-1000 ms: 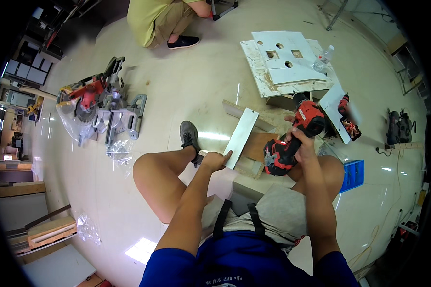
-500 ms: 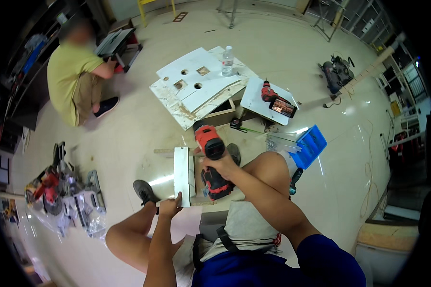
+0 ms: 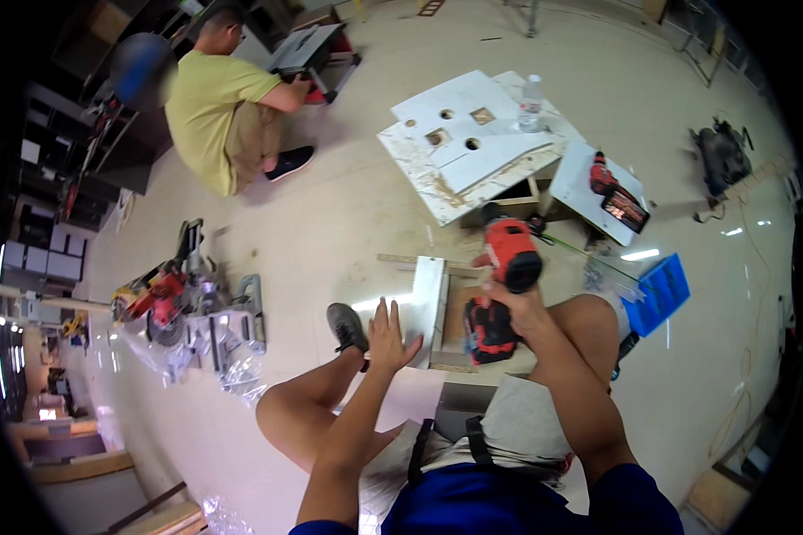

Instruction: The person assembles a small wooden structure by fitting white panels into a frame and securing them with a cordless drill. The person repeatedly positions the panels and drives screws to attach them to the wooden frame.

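Observation:
My right hand (image 3: 519,303) is wrapped around the grip of a red and black cordless drill (image 3: 511,254), held above a low wooden frame. A narrow white board (image 3: 430,308) runs along the left side of that frame (image 3: 455,316), its length pointing away from me. Just left of the board, my left hand (image 3: 386,343) is open, fingers stretched and spread, holding nothing. Its thumb is close to the board's edge; I cannot tell if they touch. The drill and right hand hide part of the frame's right side.
Beyond the frame are white panels with cutouts (image 3: 459,134), bearing a water bottle (image 3: 530,102). A small board (image 3: 567,183) carries another red drill (image 3: 602,174) and a phone (image 3: 626,209). A blue bin (image 3: 660,294) sits right, a mitre saw (image 3: 174,308) left. A person (image 3: 227,116) squats far left.
My left hand has let go of the white board's near end and opened beside it. The view has swung left, shifting the scene rightward. My right hand keeps its hold on the drill.

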Demonstrator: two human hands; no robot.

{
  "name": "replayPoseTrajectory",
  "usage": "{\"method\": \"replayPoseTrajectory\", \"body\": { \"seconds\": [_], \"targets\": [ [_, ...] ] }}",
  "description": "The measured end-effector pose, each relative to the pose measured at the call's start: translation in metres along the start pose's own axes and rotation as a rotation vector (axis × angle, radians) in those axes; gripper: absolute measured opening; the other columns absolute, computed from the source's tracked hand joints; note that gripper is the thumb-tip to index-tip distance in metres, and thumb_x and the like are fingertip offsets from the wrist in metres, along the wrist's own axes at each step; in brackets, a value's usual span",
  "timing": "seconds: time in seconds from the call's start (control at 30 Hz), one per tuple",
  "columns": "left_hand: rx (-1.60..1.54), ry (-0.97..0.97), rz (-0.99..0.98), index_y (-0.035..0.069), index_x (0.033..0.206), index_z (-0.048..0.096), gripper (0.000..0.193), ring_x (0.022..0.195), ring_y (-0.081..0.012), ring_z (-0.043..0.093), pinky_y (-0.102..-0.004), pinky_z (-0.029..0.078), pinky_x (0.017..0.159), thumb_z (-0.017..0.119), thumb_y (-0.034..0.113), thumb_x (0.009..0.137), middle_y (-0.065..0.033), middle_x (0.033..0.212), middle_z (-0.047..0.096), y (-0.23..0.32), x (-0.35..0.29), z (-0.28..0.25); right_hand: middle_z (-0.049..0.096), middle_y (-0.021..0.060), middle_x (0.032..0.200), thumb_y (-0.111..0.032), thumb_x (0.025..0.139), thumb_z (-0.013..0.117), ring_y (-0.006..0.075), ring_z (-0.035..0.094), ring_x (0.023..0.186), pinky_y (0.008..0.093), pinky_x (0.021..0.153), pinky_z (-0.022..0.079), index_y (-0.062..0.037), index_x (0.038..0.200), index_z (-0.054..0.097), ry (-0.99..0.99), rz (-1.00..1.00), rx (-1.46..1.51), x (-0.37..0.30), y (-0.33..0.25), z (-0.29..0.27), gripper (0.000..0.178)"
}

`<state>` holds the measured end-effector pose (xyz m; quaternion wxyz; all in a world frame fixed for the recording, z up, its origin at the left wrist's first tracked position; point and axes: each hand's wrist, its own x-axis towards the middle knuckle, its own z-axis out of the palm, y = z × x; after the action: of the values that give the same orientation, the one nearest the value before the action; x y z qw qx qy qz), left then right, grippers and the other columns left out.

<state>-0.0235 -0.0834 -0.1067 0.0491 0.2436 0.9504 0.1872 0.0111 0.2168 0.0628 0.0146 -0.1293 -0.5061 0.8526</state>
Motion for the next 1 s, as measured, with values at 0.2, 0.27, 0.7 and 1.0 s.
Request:
{"method": "replayPoseTrajectory", "body": {
  "seconds": [0.2,0.27,0.7,1.0],
  "targets": [
    [-0.046,0.061,-0.362,-0.002,0.156,0.02,0.109,0.146,-0.0456,0.026,-0.0613,0.027,0.115,0.074,0.052,0.078,-0.0331,0.156,0.027,0.029,0.075,0.04,0.057,0.0138,0.119,-0.002,0.083,0.069,0.0137,0.06,0.073,0.03,0.068,0.053,-0.0056,0.135,0.046,0.112,-0.019,0.075,-0.009,-0.019,0.002,0.056],
    [-0.053,0.03,-0.381,-0.002,0.157,0.017,0.111,0.148,-0.0445,0.024,-0.0639,0.025,0.115,0.072,0.056,0.078,-0.0318,0.157,0.025,0.034,0.095,0.052,0.059,0.0118,0.111,-0.002,0.084,0.069,0.0135,0.06,0.072,0.0301,0.068,0.052,-0.0028,0.134,0.045,0.155,0.05,0.061,-0.012,-0.023,-0.009,0.056],
    [-0.079,-0.022,-0.399,-0.006,0.149,0.032,0.095,0.139,-0.0435,0.038,-0.0502,0.033,0.115,0.068,0.049,0.08,-0.0282,0.151,0.039,0.024,0.109,0.097,0.058,0.0069,0.101,-0.004,0.086,0.067,0.0076,0.056,0.07,0.0238,0.064,0.048,0.001,0.129,0.05,0.156,0.18,-0.303,0.049,-0.038,-0.026,0.047],
    [-0.108,-0.003,-0.375,-0.006,0.15,0.032,0.098,0.137,-0.0442,0.041,-0.0514,0.035,0.113,0.071,0.048,0.078,-0.0288,0.15,0.04,0.019,0.111,0.095,0.065,0.0049,0.089,-0.009,0.089,0.067,0.0082,0.059,0.07,0.0247,0.066,0.05,0.0031,0.127,0.053,0.099,0.21,-0.439,0.087,-0.016,-0.025,0.043]
  ]
}}
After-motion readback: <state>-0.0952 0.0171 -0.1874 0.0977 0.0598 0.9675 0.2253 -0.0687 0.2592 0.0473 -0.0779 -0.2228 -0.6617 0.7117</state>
